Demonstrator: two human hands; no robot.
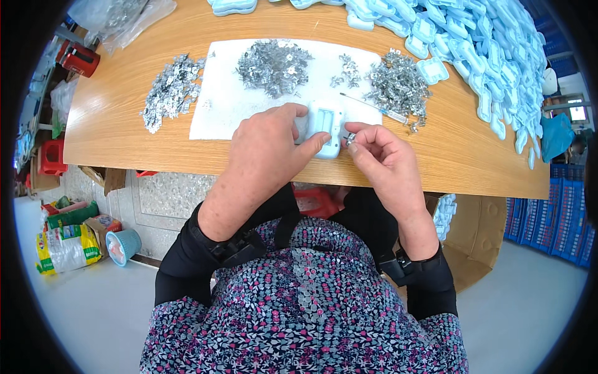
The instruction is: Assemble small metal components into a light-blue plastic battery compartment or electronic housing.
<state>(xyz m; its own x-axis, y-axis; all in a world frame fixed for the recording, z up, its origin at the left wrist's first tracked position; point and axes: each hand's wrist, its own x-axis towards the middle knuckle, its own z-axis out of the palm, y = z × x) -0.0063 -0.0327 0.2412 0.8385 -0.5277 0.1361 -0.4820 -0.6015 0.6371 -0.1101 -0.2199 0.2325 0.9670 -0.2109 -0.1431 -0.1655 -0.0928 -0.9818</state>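
A light-blue plastic casing (325, 119) with a recessed compartment rests near the table's front edge, partly on a white sheet (215, 93). My left hand (265, 143) grips it from the left, the thumb lying over its near part. Close to the casing's right side, my right hand (391, 163) pinches a small silvery metal piece (350, 138) between thumb and fingers. Small metal parts form a pile (274, 65) on the sheet, another pile (171, 93) to the left and a third (398, 84) to the right. Beyond my right hand lies a thin screwdriver (393, 115) with a clear-blue handle.
A large heap of light-blue casings (473, 50) covers the table's far right. At the far left sits a clear plastic bag (118, 22) of metal parts. Below the table on the right stand a cardboard box (476, 237) and stacked blue crates (551, 215).
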